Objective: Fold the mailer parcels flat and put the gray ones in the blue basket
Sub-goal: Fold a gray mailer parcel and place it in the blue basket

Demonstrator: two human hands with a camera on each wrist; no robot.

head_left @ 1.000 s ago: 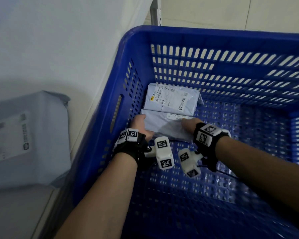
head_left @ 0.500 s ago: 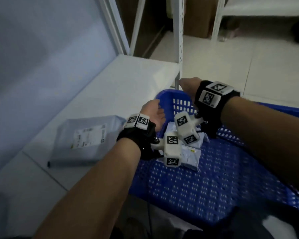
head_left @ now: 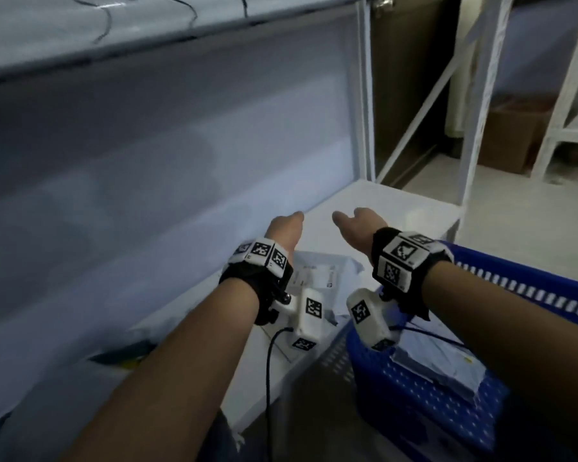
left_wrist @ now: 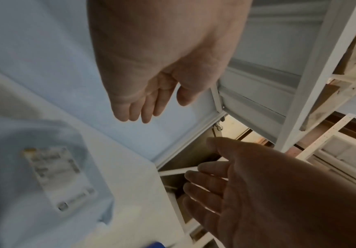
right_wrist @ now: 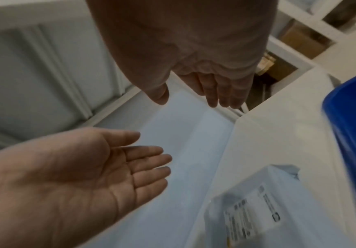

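Both hands are raised side by side above the white shelf board (head_left: 397, 208), palms facing each other, fingers straight, holding nothing. My left hand (head_left: 286, 228) (left_wrist: 149, 107) hovers above a gray mailer parcel (head_left: 317, 275) (left_wrist: 45, 167) (right_wrist: 253, 209) with a white label that lies flat on the board. My right hand (head_left: 354, 225) (right_wrist: 215, 95) is above the board's right part, just left of the blue basket (head_left: 548, 295) (right_wrist: 355, 117). Folded gray parcels (head_left: 441, 361) lie in the basket's bottom, partly hidden by my right wrist camera.
A white shelf post (head_left: 364, 95) and a diagonal brace (head_left: 421, 115) rise at the board's far end. An upper shelf (head_left: 114, 25) overhangs the space. A cardboard box (head_left: 511, 138) stands on the floor behind. A dark wrapped item (head_left: 121, 351) lies at the board's near left.
Both hands left the parcels in the basket and rose up and left, over the shelf board. My view swung upward from the basket to the shelf.
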